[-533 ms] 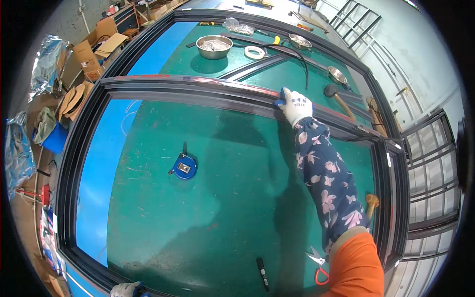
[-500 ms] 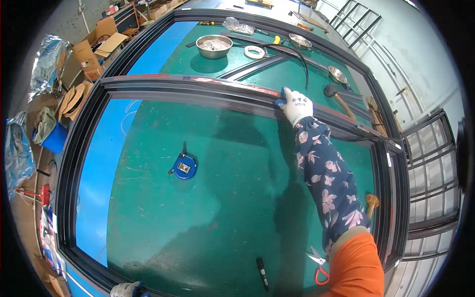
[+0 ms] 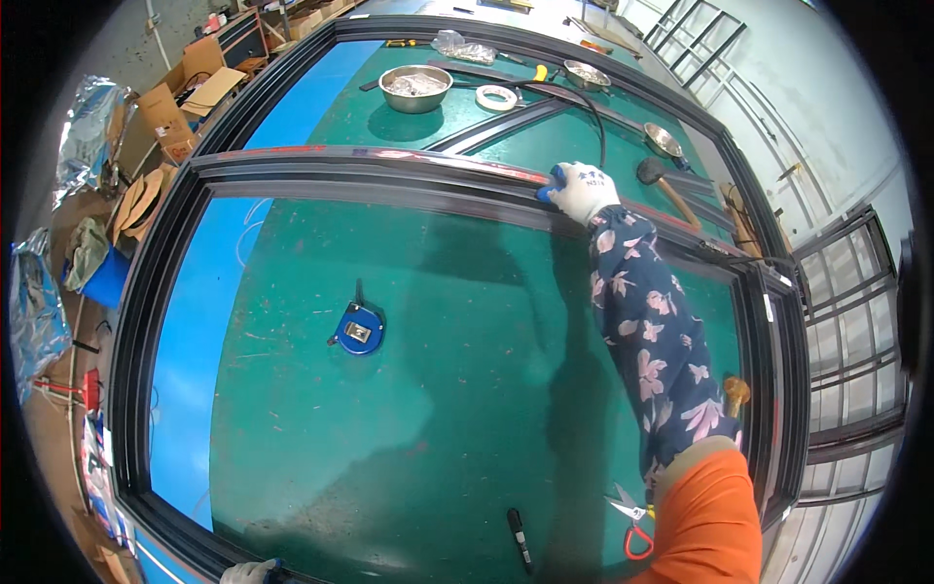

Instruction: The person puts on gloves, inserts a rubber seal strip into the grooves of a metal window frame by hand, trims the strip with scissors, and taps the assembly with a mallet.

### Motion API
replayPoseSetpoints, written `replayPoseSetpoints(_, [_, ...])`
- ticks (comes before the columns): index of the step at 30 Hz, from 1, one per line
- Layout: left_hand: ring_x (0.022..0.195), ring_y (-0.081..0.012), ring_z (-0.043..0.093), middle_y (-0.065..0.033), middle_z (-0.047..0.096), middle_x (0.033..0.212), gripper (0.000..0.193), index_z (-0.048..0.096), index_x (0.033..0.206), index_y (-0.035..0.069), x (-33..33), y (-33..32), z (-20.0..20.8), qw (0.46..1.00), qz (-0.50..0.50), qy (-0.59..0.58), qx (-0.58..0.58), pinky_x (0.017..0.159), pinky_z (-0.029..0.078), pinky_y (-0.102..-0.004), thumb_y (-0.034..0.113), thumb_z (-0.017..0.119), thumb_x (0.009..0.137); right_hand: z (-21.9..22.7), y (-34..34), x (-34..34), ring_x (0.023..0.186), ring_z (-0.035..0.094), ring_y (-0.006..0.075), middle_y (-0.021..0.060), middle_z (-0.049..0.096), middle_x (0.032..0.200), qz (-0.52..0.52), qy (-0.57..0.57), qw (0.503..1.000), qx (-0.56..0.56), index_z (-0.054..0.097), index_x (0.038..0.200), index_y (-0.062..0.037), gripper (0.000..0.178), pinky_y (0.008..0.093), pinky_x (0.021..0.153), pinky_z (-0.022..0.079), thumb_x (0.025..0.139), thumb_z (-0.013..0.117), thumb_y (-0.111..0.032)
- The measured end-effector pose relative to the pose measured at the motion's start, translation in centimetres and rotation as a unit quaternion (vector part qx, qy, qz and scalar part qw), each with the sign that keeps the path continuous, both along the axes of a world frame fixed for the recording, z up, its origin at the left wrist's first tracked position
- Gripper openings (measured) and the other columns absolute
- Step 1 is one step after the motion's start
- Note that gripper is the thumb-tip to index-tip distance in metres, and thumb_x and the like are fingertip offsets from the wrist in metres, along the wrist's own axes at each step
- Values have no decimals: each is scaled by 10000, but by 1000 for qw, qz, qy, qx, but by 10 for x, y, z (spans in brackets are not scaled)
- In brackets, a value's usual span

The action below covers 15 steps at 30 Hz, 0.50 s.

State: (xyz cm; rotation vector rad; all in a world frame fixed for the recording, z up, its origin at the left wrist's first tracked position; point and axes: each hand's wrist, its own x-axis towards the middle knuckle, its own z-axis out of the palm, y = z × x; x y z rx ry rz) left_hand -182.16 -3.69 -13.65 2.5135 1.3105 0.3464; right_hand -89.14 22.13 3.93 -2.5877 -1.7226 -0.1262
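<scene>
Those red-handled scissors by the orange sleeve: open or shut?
The scissors are open: their two blades part in a V on the green tabletop, beside the orange sleeve.

The frame (image 3: 133, 380) lies on the bench (image 3: 311, 428); the right hand (image 3: 584, 192) is on its crossbar (image 3: 379, 175), the left hand (image 3: 248, 572) at its near edge. Before the crossbar, the tape measure (image 3: 360, 331) lies left, the marker (image 3: 520, 538) nearer and right of it, the scissors (image 3: 637, 538) right of the marker. Behind the crossbar, one bowl (image 3: 415, 103) stands left of the tape roll (image 3: 484, 98), the mallet (image 3: 650, 172) further right
</scene>
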Motion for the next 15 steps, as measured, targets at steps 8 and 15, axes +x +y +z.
replayPoseSetpoints(8, [809,-299,655,-98,708,943,351,717,1090,80,184,21,137,999,38,7,-11,770,515,-382,196,746,760,-13,7,-6,972,658,335,124,702,1055,26,-22,999,34,670,1053,-99,422,420,868,509,849,641,-466])
replayPoseSetpoints(15, [804,-300,650,-97,703,931,353,719,1095,92,238,39,191,991,40,86,-97,770,512,-385,195,745,758,-25,6,-1,944,664,343,128,712,1013,90,-144,974,153,669,1061,-105,429,430,855,511,864,608,-481])
